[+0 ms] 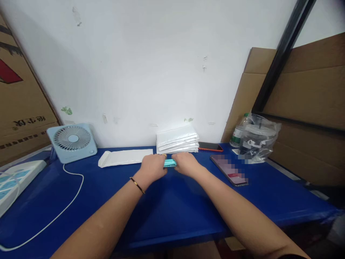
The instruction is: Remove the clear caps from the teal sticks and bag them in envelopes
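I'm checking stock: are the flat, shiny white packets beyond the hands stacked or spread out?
Mostly stacked: the white packets lie one atop another, layered edges showing; one flat white packet lies apart at left.

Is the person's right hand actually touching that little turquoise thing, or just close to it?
Touching. The head view shows it: the right hand is curled closed over one end of the turquoise thing.

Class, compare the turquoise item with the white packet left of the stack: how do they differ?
The turquoise item is held between the left hand and right hand; the white packet lies on the blue table. The turquoise item is partly hidden by the hands, whereas most of the white packet shows.
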Demonstrator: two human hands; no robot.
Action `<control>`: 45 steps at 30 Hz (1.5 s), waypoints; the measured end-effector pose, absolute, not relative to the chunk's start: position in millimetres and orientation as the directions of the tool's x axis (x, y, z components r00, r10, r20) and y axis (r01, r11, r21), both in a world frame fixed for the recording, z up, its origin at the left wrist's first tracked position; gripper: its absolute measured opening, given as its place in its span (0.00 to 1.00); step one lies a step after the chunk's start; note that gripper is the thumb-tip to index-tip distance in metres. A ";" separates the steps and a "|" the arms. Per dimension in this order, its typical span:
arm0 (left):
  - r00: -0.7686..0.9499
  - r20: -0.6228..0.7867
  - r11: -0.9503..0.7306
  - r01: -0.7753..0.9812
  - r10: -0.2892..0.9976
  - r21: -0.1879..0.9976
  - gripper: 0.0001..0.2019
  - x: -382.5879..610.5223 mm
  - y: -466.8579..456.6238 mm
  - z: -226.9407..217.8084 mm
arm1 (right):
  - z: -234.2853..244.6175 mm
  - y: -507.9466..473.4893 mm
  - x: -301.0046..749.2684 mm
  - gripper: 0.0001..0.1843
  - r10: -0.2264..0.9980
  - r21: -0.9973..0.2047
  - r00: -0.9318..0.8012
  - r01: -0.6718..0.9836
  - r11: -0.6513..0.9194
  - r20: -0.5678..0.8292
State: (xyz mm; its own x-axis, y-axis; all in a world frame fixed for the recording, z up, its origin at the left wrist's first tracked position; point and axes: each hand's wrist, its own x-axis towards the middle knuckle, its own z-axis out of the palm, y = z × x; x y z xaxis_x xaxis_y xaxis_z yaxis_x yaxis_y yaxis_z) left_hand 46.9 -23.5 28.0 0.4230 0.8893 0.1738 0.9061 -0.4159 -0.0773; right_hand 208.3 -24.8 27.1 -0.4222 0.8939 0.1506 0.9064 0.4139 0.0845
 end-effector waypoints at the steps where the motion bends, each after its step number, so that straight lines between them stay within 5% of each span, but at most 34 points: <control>1: 0.405 0.138 -0.401 0.914 0.904 -0.054 0.13 40.8 -21.7 29.4 | 28.4 -26.6 206.9 0.12 0.883 0.113 -0.430 0.902 0.416 0.186; 5: 0.456 0.134 -0.450 0.890 0.880 -0.075 0.10 28.6 -20.6 28.4 | 31.4 -31.7 202.0 0.13 0.891 0.085 -0.390 0.921 0.381 0.233; 8: 0.571 0.262 -0.521 0.820 0.778 -0.238 0.08 35.8 -28.8 23.6 | 29.8 -30.5 204.2 0.15 0.904 -0.201 -0.425 0.890 0.409 -0.041; 10: 0.677 0.284 -0.607 0.736 0.679 -0.301 0.09 44.2 -35.1 21.0 | 26.3 -29.4 207.1 0.15 0.775 -0.468 -0.573 0.779 0.417 -0.264; 12: 0.690 0.296 -0.617 0.724 0.661 -0.308 0.10 51.6 -39.3 19.0 | 21.1 -30.1 207.8 0.13 0.715 -0.554 -0.628 0.729 0.402 -0.307; 15: 0.541 0.244 -0.499 0.840 0.805 -0.214 0.09 56.3 -39.5 16.2 | 13.4 -34.3 202.3 0.12 0.883 -0.232 -0.468 0.863 0.448 -0.033; 17: 0.445 0.153 -0.426 0.893 0.882 -0.142 0.10 54.7 -36.9 14.7 | 11.3 -36.7 198.7 0.10 0.892 -0.006 -0.425 0.902 0.431 0.151; 19: 0.403 0.105 -0.393 0.914 0.909 -0.103 0.11 50.4 -33.7 14.1 | 12.9 -36.9 200.4 0.11 0.875 0.025 -0.448 0.892 0.451 0.183; 21: 0.374 0.109 -0.367 0.927 0.921 -0.083 0.13 45.4 -31.2 14.4 | 17.1 -33.8 208.0 0.18 0.858 -0.155 -0.475 0.849 0.505 0.195; 25: 0.322 0.147 -0.321 0.947 0.935 -0.030 0.12 41.8 -29.6 15.5 | 22.9 -22.9 221.3 0.30 0.904 -0.753 -0.285 0.504 0.423 0.318; 28: 0.357 0.168 -0.356 0.934 0.919 -0.036 0.12 44.6 -30.3 15.3 | 21.5 -20.7 216.1 0.36 0.952 -0.911 -0.168 0.287 0.297 0.257; 33: 0.423 0.219 -0.393 0.904 0.879 -0.170 0.11 45.9 -33.9 17.6 | 25.6 -29.4 213.7 0.29 0.886 -0.736 -0.359 0.506 0.450 0.295; 35: 0.536 0.245 -0.490 0.841 0.808 -0.228 0.09 47.2 -36.9 19.2 | 27.6 -32.1 217.9 0.27 0.870 -0.665 -0.485 0.620 0.417 0.094; 37: 0.645 0.271 -0.581 0.763 0.714 -0.285 0.08 49.7 -39.5 20.4 | 26.1 -33.2 219.8 0.22 0.770 -0.718 -0.601 0.631 0.294 -0.213; 39: 0.704 0.299 -0.622 0.709 0.644 -0.332 0.08 50.9 -39.5 21.1 | 21.2 -32.9 217.8 0.17 0.665 -0.795 -0.658 0.585 0.158 -0.353; 42: 0.675 0.381 -0.593 0.738 0.632 -0.322 0.09 43.5 -29.8 20.4 | 13.3 -29.4 212.3 0.11 0.785 -0.774 -0.558 0.610 0.167 -0.270; 45: 0.430 0.522 -0.421 0.896 0.737 -0.144 0.32 22.1 -9.0 13.4 | 10.5 -22.9 211.7 0.09 0.932 -0.589 -0.348 0.776 0.228 -0.098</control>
